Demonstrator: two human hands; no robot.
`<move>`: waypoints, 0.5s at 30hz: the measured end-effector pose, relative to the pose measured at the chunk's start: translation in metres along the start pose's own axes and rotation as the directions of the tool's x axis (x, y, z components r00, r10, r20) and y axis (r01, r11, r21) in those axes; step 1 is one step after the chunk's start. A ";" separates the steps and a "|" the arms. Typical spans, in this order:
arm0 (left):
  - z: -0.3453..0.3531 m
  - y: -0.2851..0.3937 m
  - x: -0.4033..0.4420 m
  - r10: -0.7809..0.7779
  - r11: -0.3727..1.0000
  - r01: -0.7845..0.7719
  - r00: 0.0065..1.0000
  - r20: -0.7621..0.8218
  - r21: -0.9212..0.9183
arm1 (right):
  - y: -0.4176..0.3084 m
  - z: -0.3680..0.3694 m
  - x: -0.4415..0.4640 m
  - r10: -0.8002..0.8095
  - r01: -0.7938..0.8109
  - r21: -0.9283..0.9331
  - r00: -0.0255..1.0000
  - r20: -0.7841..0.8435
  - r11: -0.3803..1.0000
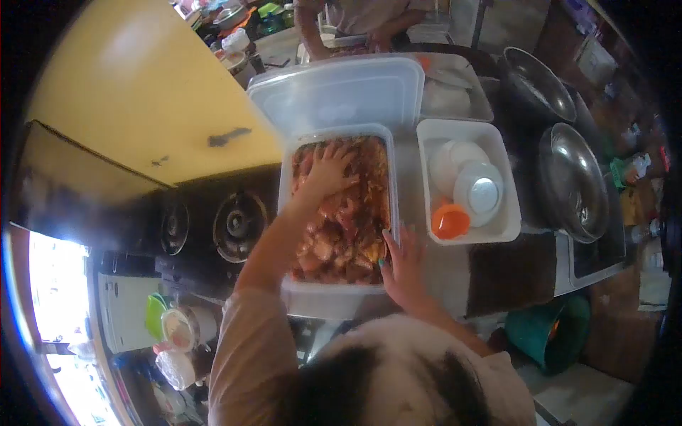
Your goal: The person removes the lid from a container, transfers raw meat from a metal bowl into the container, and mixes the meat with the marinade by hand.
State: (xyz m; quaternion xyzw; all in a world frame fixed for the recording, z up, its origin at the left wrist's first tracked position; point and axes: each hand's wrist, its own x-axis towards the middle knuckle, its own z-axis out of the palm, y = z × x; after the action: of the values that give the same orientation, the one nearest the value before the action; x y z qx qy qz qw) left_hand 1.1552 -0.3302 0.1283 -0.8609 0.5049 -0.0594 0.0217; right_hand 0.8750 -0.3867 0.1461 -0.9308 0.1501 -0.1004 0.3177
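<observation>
A clear plastic container (286, 177) filled with pieces of raw meat (323, 248) in dark reddish marinade stands in front of me. My left hand (328, 172) lies on the meat in the far half of the container, its fingers spread. At the near right side, my right hand (405, 266) holds the container's rim, with a thumb and a finger over the edge and the other fingers outside. Behind the container, its translucent lid (341, 92) leans at a tilt.
To the right, a white tub (511, 213) holds pale bowls and an orange cup (450, 222). Two metal pans (574, 181) lie farther right. A stove burner (240, 226) is on the left. Across the table, another person's arms (310, 35) reach into a container. A green bin (547, 334) stands low right.
</observation>
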 end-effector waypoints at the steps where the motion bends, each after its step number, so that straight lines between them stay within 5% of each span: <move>1: -0.004 -0.001 0.001 -0.013 1.000 0.013 1.000 0.009 -0.015 | 0.000 0.001 0.000 -0.003 0.003 0.001 1.000 -0.005 1.000; 6: -0.002 -0.020 -0.001 -0.086 0.985 0.080 0.996 -0.029 -0.155 | 0.001 0.003 0.000 0.017 -0.017 0.036 1.000 0.002 0.999; 9: 0.006 -0.035 -0.001 0.007 0.991 -0.016 0.997 -0.077 -0.129 | 0.002 0.003 0.000 0.030 -0.030 0.050 1.000 0.008 0.998; 15: 0.037 -0.046 -0.002 -0.052 0.998 0.050 0.997 -0.058 -0.031 | 0.004 0.007 0.002 0.031 -0.031 0.061 0.999 -0.006 0.998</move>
State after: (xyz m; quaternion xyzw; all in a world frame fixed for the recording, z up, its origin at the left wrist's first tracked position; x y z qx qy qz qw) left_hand 1.1984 -0.3068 0.0960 -0.8716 0.4839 -0.0779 -0.0077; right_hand 0.8778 -0.3862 0.1385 -0.9180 0.1624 -0.1031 0.3468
